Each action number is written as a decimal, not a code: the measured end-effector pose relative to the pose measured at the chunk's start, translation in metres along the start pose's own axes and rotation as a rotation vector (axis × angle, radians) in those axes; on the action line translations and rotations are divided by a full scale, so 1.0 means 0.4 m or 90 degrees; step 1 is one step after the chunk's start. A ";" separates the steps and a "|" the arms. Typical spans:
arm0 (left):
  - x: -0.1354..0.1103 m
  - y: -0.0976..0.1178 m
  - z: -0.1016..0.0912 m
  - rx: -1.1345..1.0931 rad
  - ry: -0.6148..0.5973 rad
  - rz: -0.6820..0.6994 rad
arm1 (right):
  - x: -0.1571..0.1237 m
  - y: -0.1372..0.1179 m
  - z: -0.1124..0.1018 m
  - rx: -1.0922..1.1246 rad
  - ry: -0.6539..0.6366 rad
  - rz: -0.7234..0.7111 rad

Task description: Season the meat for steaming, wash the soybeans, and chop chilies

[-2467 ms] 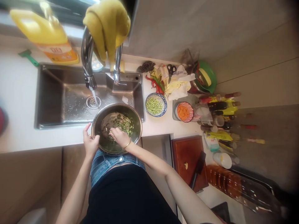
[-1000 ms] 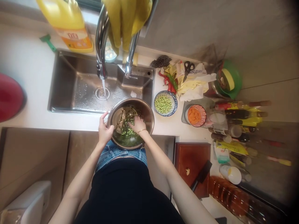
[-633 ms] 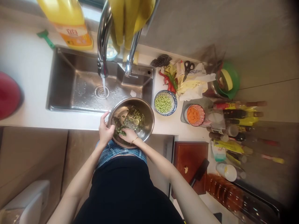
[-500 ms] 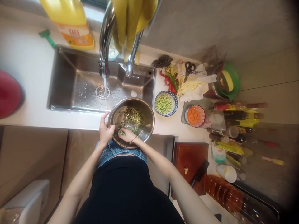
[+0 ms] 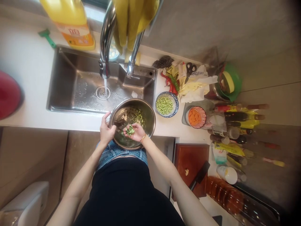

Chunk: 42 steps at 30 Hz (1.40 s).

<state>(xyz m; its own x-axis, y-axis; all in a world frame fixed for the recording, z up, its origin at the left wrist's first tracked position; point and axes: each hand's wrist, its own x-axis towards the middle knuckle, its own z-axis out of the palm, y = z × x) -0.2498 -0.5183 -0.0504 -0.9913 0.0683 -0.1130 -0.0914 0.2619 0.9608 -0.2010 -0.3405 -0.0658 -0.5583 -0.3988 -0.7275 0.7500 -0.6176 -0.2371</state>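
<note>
Head view: my left hand (image 5: 106,131) grips the steel bowl (image 5: 153,121) by its rim at the near edge of the sink (image 5: 70,81), steadying it; my right hand (image 5: 136,133) curls palm-up around shelled green beans (image 5: 130,129) so none spill.

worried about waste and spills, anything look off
The tap runs into the sink, missing the steel bowl, which overhangs the front edge of the counter, steadied by the left hand. The right hand cups beans.

Left hand (image 5: 106,131) gripping; right hand (image 5: 135,132) cupped, palm up
</note>
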 end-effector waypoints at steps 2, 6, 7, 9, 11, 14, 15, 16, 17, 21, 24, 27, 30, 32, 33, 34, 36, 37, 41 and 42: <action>0.000 -0.003 -0.001 -0.004 -0.001 -0.001 | -0.012 -0.005 0.008 0.032 0.005 -0.039; 0.000 -0.007 -0.002 -0.004 0.001 0.006 | -0.032 -0.014 0.007 0.052 0.020 -0.112; 0.000 -0.007 -0.003 -0.003 0.000 0.005 | -0.037 -0.015 0.004 0.048 0.026 -0.122; 0.001 -0.008 -0.003 0.000 0.000 0.002 | -0.047 -0.018 -0.004 0.037 0.041 -0.133; 0.002 -0.008 -0.002 0.001 0.004 0.005 | -0.060 -0.021 -0.012 0.019 0.049 -0.146; 0.003 -0.004 -0.002 0.000 0.002 0.014 | -0.076 -0.025 -0.020 -0.009 0.061 -0.177; 0.003 -0.002 -0.002 0.000 0.000 0.014 | -0.079 -0.025 -0.022 -0.011 0.066 -0.190; 0.002 0.001 -0.002 -0.001 -0.002 0.014 | -0.080 -0.025 -0.023 -0.007 0.073 -0.203; 0.002 0.004 -0.002 0.000 -0.002 0.014 | -0.080 -0.024 -0.025 0.003 0.082 -0.217; 0.002 0.013 -0.002 0.007 0.007 0.015 | -0.081 -0.033 -0.038 0.051 0.103 -0.241; 0.004 0.012 -0.002 0.008 0.006 0.019 | -0.100 -0.080 -0.070 0.054 0.121 -0.311; 0.004 0.008 -0.001 0.008 0.006 0.026 | -0.134 -0.173 -0.129 0.003 0.212 -0.480; 0.003 0.005 -0.002 0.011 0.001 0.030 | -0.161 -0.288 -0.197 -0.160 0.403 -0.638; 0.003 0.004 -0.002 0.012 0.003 0.032 | -0.170 -0.354 -0.234 -0.318 0.551 -0.664; 0.002 0.003 -0.002 0.010 0.005 0.029 | -0.173 -0.378 -0.247 -0.378 0.601 -0.655; 0.002 0.002 -0.002 0.007 0.004 0.025 | -0.174 -0.396 -0.256 -0.438 0.640 -0.635; 0.002 -0.002 -0.001 -0.004 -0.001 0.013 | -0.174 -0.410 -0.263 -0.547 0.678 -0.594; 0.003 -0.005 -0.001 -0.009 -0.002 0.009 | -0.172 -0.407 -0.261 -0.601 0.689 -0.589; 0.007 -0.011 -0.003 -0.028 0.006 0.006 | -0.149 -0.348 -0.232 -0.582 0.634 -0.731; 0.009 -0.010 -0.007 -0.030 0.006 -0.002 | -0.139 -0.326 -0.222 -0.543 0.602 -0.762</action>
<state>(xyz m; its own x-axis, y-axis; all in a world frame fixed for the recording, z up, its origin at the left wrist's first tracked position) -0.2533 -0.5217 -0.0539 -0.9918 0.0589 -0.1134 -0.0982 0.2165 0.9713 -0.2365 -0.1777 -0.0516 -0.7469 0.6614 0.0683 0.2483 0.3728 -0.8941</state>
